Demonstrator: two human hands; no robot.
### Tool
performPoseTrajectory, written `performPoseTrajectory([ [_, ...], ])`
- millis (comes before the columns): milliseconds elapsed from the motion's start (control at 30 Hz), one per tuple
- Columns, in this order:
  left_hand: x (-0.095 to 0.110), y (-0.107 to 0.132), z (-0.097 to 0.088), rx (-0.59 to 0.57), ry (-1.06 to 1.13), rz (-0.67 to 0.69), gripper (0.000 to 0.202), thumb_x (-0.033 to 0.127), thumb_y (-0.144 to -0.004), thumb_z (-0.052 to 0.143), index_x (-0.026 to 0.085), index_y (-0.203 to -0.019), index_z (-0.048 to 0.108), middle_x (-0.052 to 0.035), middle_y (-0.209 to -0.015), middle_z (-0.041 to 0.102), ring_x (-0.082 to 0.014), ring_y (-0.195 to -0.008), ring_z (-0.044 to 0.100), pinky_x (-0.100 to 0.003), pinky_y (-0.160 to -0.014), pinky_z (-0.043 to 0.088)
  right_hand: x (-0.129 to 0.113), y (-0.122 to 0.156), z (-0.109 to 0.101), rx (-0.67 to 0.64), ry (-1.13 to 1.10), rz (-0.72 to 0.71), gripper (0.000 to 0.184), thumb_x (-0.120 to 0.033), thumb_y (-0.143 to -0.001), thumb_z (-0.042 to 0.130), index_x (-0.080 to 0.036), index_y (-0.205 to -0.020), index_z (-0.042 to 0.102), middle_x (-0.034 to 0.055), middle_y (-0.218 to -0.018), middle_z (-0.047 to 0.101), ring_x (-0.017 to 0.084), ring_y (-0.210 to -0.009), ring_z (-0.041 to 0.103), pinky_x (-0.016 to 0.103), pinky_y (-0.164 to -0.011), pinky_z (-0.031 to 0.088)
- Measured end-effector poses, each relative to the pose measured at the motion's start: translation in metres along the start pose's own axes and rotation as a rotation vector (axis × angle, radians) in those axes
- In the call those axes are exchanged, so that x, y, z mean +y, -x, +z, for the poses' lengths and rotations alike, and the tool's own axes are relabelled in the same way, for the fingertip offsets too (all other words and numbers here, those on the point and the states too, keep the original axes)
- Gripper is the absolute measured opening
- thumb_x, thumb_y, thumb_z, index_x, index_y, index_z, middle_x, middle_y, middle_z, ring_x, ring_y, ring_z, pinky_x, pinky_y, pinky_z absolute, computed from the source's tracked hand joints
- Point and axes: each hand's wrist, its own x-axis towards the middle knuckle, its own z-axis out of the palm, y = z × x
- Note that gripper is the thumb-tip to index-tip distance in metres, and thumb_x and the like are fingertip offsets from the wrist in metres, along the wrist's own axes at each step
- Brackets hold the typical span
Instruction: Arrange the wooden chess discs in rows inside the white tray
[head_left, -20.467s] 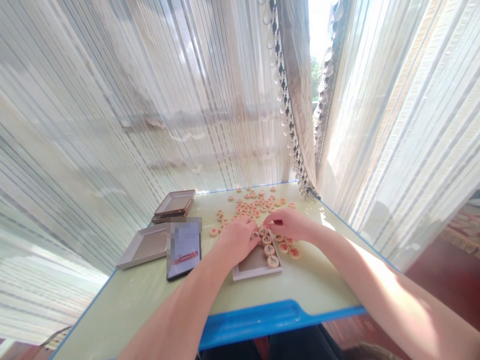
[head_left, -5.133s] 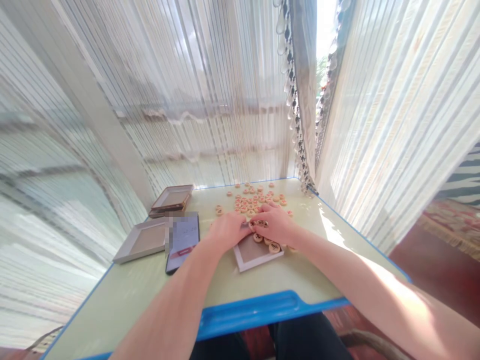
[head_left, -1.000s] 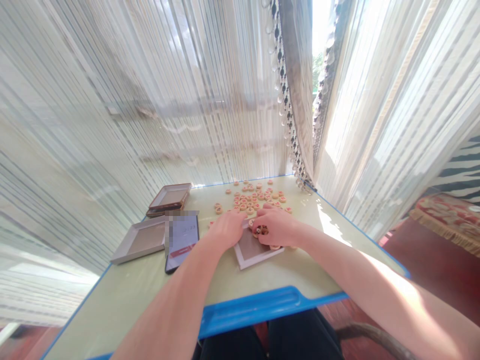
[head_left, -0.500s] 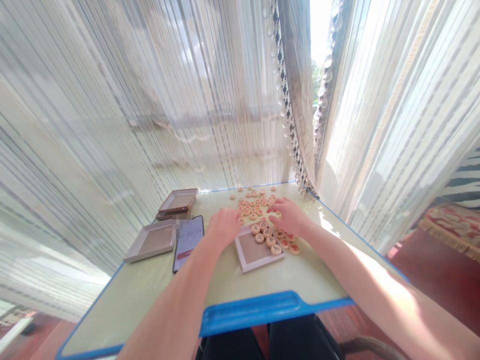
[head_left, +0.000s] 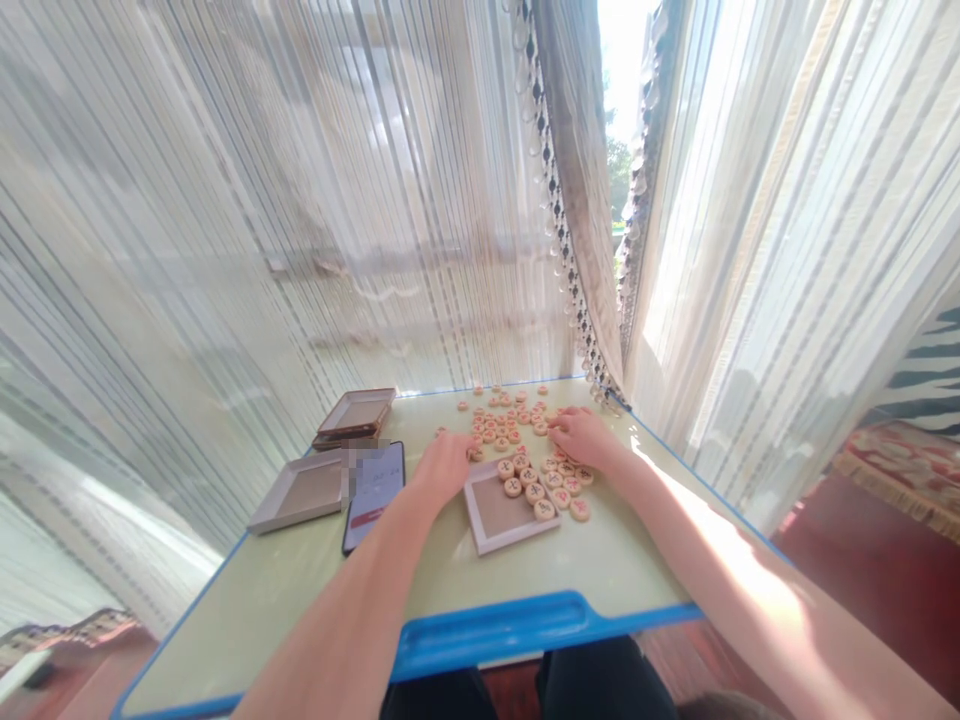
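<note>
Many round wooden xiangqi pieces (head_left: 514,437) with red or dark characters lie loose on the pale table. A shallow grey box half (head_left: 480,540) stands in front of them, with several dark-marked pieces (head_left: 535,492) in its right side. My left hand (head_left: 448,462) is at the box's far left corner, its bent fingertips closed at a xiangqi piece (head_left: 475,454). On the other side my right hand (head_left: 587,438) rests palm down at the loose pieces, fingers reaching left and slightly apart. Its thumb side partly hides red-marked pieces (head_left: 572,486) beside the box.
A phone (head_left: 375,490) lies left of my left forearm. Another shallow box half (head_left: 296,490) and stacked box parts (head_left: 358,412) are farther left. The table (head_left: 247,600) has a blue raised edge with a blue tray (head_left: 495,632) at the front. Sheer curtains (head_left: 420,250) hang behind it.
My left hand has lowered toward the box's far corner. The fingers of my right hand have come down closer to the pieces and less spread. The view has tilted slightly.
</note>
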Motion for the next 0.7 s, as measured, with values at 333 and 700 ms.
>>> performPoseTrajectory([
  [333,-0.016,-0.008,-0.008,0.195,0.078,-0.089,0.046,0.002,-0.073,0.038,0.022,-0.099,0.071,-0.0041,-0.103,0.07,-0.0186,-0.101,0.062,-0.03,-0.092,0.046,0.006,-0.001,0.003,0.077,-0.081,0.063,0.035,-0.024,-0.084,0.043,-0.016,-0.11,0.066,0.012,-0.118,0.061,0.023,-0.108,0.055,0.033,-0.094,0.038],
  [700,-0.023,-0.006,-0.001,0.064,0.009,0.002,0.05,0.0,-0.071,0.042,0.02,-0.108,0.067,-0.008,-0.11,0.068,-0.021,-0.106,0.06,-0.032,-0.093,0.045,0.011,-0.001,-0.001,-0.005,-0.141,0.156,0.034,-0.024,-0.081,0.044,-0.017,-0.101,0.07,0.0082,-0.091,0.072,0.021,-0.084,0.063,0.029,-0.076,0.044],
])
